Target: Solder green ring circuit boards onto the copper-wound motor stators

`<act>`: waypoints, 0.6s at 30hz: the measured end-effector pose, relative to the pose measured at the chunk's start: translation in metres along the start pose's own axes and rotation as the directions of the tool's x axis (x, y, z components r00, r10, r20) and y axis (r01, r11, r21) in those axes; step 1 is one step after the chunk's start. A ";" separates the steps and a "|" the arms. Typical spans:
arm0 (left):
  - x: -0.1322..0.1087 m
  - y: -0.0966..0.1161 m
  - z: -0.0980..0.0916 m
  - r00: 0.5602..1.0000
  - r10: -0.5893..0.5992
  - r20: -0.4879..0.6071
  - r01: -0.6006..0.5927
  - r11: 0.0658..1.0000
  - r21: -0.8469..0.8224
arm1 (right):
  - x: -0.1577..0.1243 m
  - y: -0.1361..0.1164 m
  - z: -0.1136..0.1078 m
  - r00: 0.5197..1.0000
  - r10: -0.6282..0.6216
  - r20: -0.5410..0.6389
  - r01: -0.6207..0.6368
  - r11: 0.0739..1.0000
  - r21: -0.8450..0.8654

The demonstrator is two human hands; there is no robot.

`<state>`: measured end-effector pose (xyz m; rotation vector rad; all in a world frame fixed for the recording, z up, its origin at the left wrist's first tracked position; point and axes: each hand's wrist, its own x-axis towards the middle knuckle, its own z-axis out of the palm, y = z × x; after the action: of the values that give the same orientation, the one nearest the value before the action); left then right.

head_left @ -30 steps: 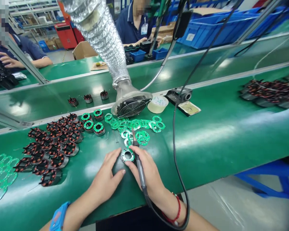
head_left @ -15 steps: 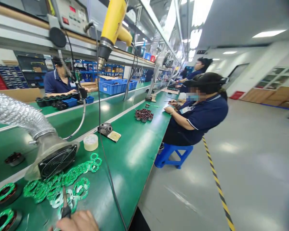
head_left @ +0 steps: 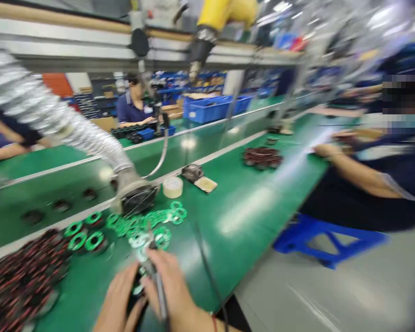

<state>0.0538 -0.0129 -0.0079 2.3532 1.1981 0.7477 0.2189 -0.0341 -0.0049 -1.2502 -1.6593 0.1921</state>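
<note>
in the head view, which is smeared by motion, the bare left hand and the bare right hand come close together at the near edge of a long glossy green workbench. the right hand pinches a slim dark-grey soldering iron between thumb and fingers, its pointed tip aimed away from the person, toward the green boards. between the hands sits a small dark round part with a pale green ring on top, partly hidden by fingers; the left hand curves around its left side, thumb apart from the fingers, but blur leaves me unable to tell whether it grips. just beyond the tip lies a loose spread of flat green ring-shaped circuit boards. to their left stand four round metal cores topped with green rings, and nearer the left edge a dense cluster of dark cores with copper-red windings. behind the boards, the black grille at the end of a crinkled silver duct faces the bench. beside it are a cream roll of tape and a dark iron stand with a yellowish pad. farther right, a co-worker's bare forearm reaches over the bench.
</note>
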 end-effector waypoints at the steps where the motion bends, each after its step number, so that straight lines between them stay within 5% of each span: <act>1: -0.001 0.004 -0.003 1.000 0.012 0.021 -0.013 0.998 0.056 | 0.006 0.000 -0.010 1.000 0.010 -0.026 -0.010 1.000 0.009; 6: 0.009 0.007 -0.029 0.992 -0.124 0.030 0.110 0.952 0.287 | 0.036 0.018 -0.021 1.000 -0.009 -0.013 0.009 1.000 0.006; 12: 0.016 -0.024 -0.062 0.938 -0.340 -0.071 0.327 0.794 0.512 | 0.036 0.036 -0.022 0.991 0.132 -0.002 -0.132 0.991 0.024; 18: 0.033 -0.048 -0.120 0.936 -0.309 -0.168 0.350 0.774 0.528 | 0.030 0.045 -0.022 0.990 0.138 0.027 -0.138 0.990 -0.005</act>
<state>-0.0333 0.0534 0.0683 2.4356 2.0213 0.3958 0.2654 0.0008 -0.0048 -1.3710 -1.5970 0.2921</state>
